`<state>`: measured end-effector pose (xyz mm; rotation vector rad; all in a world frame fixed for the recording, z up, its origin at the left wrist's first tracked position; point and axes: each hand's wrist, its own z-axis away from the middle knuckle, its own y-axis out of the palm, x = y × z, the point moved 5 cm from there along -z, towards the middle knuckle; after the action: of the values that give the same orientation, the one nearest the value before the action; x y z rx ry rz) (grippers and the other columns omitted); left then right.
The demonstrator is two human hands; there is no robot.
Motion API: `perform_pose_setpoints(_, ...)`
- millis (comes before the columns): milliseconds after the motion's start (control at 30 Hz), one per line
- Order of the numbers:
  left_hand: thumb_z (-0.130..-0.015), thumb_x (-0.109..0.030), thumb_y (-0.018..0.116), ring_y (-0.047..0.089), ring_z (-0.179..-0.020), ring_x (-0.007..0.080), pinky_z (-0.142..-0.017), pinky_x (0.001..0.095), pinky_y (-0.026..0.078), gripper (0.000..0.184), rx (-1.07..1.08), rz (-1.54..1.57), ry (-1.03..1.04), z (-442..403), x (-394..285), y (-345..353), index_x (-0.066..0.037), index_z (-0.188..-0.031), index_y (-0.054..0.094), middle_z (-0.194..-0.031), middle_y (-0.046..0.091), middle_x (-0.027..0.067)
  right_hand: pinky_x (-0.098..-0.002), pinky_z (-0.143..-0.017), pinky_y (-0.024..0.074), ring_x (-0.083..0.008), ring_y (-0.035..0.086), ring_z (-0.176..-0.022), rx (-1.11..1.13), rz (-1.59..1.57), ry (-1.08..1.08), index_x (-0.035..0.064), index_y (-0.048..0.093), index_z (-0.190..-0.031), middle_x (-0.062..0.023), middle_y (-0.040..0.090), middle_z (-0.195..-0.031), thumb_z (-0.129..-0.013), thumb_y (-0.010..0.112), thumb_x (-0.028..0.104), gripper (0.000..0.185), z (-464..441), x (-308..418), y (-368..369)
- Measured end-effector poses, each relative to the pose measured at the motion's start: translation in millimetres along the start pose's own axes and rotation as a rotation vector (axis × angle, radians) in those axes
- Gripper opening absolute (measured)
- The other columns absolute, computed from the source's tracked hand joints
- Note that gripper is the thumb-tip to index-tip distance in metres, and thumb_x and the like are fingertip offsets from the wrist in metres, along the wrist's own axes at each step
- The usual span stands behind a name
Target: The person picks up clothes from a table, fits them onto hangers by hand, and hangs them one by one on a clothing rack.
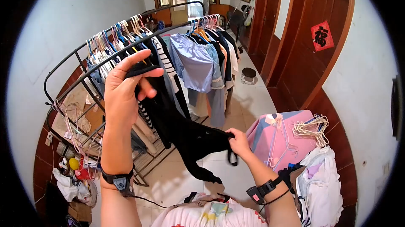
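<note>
A black knit-looking garment (pixel 185 136) hangs stretched between my two hands, with two small round marks like buttons and a sleeve-like part dangling towards the floor. Raised on the left, my left hand (pixel 126 85) has a black end of it caught between its fingers, the index finger pointing out. Lower and to the right, my right hand (pixel 239 143) is closed on the garment's other edge, where a thin black loop hangs down. Whether a hanger is inside the cloth I cannot tell.
Behind the garment stands a black metal rack (pixel 122 45) with several clothes and hangers. To the right, a pink-covered surface (pixel 257 134) bears white hangers (pixel 312 129) beside piled clothes (pixel 320 184). A stool (pixel 249 75) stands further back; bags (pixel 69 187) lie at lower left.
</note>
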<state>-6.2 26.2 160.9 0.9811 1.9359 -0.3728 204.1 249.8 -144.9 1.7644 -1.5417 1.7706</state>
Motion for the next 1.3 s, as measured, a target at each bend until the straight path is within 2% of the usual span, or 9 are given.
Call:
perform_pose_setpoints(200,-0.089,0.004,0.046,0.046,-0.045,0.0043,-0.042,0.0172,0.037,0.036,0.019,-0.116,0.055,-1.7,-13.6,-7.3,0.002,-0.121,0.061,-0.09,0.073,0.0176,-0.0423,-0.083,0.0496,-0.0379,0.063,-0.092,-0.156,0.133,-0.022,0.0051,0.069,-0.09,-0.0193,0.068,-0.094,-0.069,0.051,-0.002,0.028,-32.1,-0.8,-66.0)
perform_pose_setpoints(300,-0.086,0.007,0.045,0.047,-0.046,0.0051,-0.045,0.016,0.039,0.038,0.001,-0.037,-0.019,-4.7,-4.6,-16.2,0.002,-0.12,0.062,-0.091,0.072,0.018,-0.0341,-0.068,0.0508,-0.0228,0.065,-0.074,-0.001,0.027,0.056,0.004,0.068,-0.093,-0.0122,0.067,-0.079,-0.073,0.053,-0.006,0.027,-42.5,-12.9,-77.9)
perform_pose_setpoints(567,-0.091,0.0,0.053,0.052,-0.051,0.0027,-0.045,0.0157,0.039,0.028,0.432,-0.159,0.06,-0.3,-13.9,11.8,-0.001,-0.116,0.066,-0.075,0.058,-0.0045,-0.0257,-0.057,0.0434,-0.0105,0.055,-0.062,0.118,-0.138,0.065,0.0023,0.069,-0.09,-0.0018,0.061,-0.07,-0.072,0.061,-0.006,0.021,-70.6,48.7,-114.5)
perform_pose_setpoints(667,-0.094,-0.015,0.058,0.057,-0.053,0.0057,-0.047,0.0176,0.043,0.021,0.35,-0.512,0.309,-8.7,-10.6,-13.4,-0.002,-0.107,0.068,-0.07,0.059,-0.0037,-0.0261,-0.059,0.0446,-0.0106,0.057,-0.064,0.111,-0.042,0.044,0.0021,0.07,-0.092,-0.003,0.064,-0.072,-0.073,0.064,-0.004,0.021,-77.2,72.9,-141.0)
perform_pose_setpoints(733,-0.096,-0.043,0.057,0.062,-0.054,0.0114,-0.049,0.0224,0.049,0.041,0.175,-0.267,-0.283,-14.1,22.0,-64.4,-0.004,-0.096,0.067,-0.066,0.062,-0.0006,-0.0233,-0.054,0.041,-0.0057,0.053,-0.063,0.066,0.069,0.031,0.0021,0.07,-0.091,0.0002,0.064,-0.072,-0.071,0.071,-0.005,0.021,-79.5,88.8,-158.6)
perform_pose_setpoints(833,-0.091,-0.069,0.046,0.069,-0.061,0.0198,-0.051,0.0318,0.054,0.067,-0.052,-0.09,-0.438,-6.1,42.4,-89.2,-0.005,-0.093,0.067,-0.074,0.07,0.0103,-0.0285,-0.063,0.0482,-0.0128,0.06,-0.065,0.024,0.171,-0.052,0.0033,0.072,-0.088,-0.0055,0.067,-0.072,-0.069,0.078,0.005,0.02,-85.0,94.2,-178.6)
perform_pose_setpoints(1133,-0.098,-0.059,0.035,0.069,-0.078,0.0394,-0.084,0.0499,0.054,0.075,-0.043,0.39,-0.611,7.8,82.5,-89.2,0.009,-0.108,0.064,-0.089,0.071,0.0221,-0.0339,-0.055,0.0447,-0.0172,0.058,-0.059,-0.166,0.331,-0.06,0.0104,0.073,-0.083,-0.0057,0.064,-0.07,-0.078,0.078,0.023,0.014,-98.9,105.6,-200.9)
perform_pose_setpoints(1200,-0.099,-0.055,0.037,0.068,-0.072,0.0408,-0.079,0.0488,0.055,0.072,0.332,0.416,-0.695,13.1,94.6,-90.6,0.011,-0.103,0.066,-0.078,0.069,0.0238,-0.031,-0.055,0.0469,-0.0176,0.06,-0.06,-0.057,-0.317,0.172,0.0082,0.07,-0.089,-0.004,0.062,-0.07,-0.081,0.075,0.019,0.015,-98.7,96.8,-190.8)
perform_pose_setpoints(1300,-0.098,-0.03,0.043,0.068,-0.064,0.0347,-0.069,0.0474,0.057,0.045,0.195,0.42,-0.794,12.9,102.3,-91.5,0.006,-0.084,0.066,-0.071,0.068,0.0209,-0.036,-0.057,0.0546,-0.0188,0.061,-0.058,0.039,-0.518,0.321,0.0033,0.063,-0.094,-0.0028,0.056,-0.065,-0.082,0.063,0.004,0.012,-93.5,104.1,-184.5)
